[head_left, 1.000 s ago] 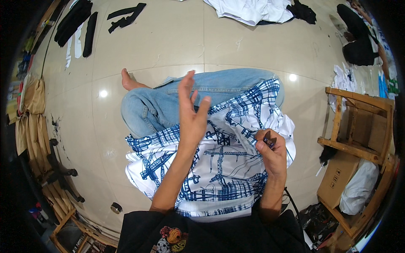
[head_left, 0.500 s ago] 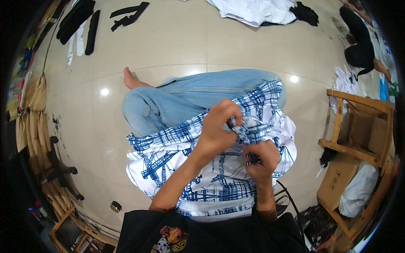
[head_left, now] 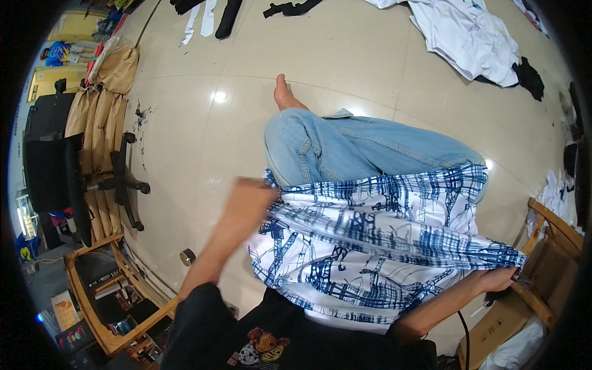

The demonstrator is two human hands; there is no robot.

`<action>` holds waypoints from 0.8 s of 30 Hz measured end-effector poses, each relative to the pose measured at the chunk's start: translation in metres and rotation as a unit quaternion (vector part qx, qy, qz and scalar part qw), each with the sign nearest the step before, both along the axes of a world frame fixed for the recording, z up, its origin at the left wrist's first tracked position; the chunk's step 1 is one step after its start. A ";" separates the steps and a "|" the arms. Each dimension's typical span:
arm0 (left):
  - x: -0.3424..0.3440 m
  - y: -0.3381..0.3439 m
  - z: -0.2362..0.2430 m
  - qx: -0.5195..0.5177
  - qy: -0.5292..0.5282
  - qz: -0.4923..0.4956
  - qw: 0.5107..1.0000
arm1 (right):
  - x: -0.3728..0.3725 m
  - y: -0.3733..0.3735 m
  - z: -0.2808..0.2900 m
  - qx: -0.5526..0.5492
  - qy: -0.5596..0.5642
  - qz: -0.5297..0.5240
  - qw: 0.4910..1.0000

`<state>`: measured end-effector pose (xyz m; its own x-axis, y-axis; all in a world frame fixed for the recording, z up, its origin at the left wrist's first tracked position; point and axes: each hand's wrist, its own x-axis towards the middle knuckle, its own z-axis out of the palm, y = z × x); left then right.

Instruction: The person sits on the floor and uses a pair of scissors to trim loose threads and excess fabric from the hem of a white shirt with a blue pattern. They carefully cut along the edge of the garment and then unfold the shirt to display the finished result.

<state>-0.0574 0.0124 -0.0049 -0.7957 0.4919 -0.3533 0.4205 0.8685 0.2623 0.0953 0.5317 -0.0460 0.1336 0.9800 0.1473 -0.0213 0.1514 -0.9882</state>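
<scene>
A white garment with a dark blue line print (head_left: 370,234) is spread across my lap. Part of it is drawn out in a taut, slanting band between my hands. My left hand (head_left: 250,200), somewhat blurred, is closed on the band's left end beside my knee. At the far end, lower on the right, my right hand (head_left: 498,279) grips the bunched edge, its fingers partly hidden by the cloth. Under the garment are my crossed legs in light blue jeans (head_left: 382,139), with one bare foot (head_left: 283,92) showing beyond them.
I sit on a shiny tiled floor (head_left: 179,117). White clothing (head_left: 462,40) and black pieces of cloth (head_left: 228,18) lie ahead. At left are a black office chair (head_left: 55,179) and a wooden frame (head_left: 86,308); at right, a wooden stool (head_left: 555,228) and a cardboard box (head_left: 493,327).
My hands were close together over bunched cloth; they have moved wide apart, left hand leftward and right hand rightward, stretching the garment. The view has turned toward the left.
</scene>
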 end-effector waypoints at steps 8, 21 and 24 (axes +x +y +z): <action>0.024 -0.094 0.024 0.463 -0.179 0.496 0.713 | -0.030 -0.001 -0.016 0.036 -0.137 -0.014 0.990; 0.047 0.005 0.010 0.784 -0.434 0.395 0.203 | -0.049 -0.010 -0.040 -0.060 -0.120 0.057 0.989; 0.050 0.010 0.004 0.767 -0.426 0.430 0.212 | -0.051 -0.011 -0.039 -0.067 -0.095 0.077 0.990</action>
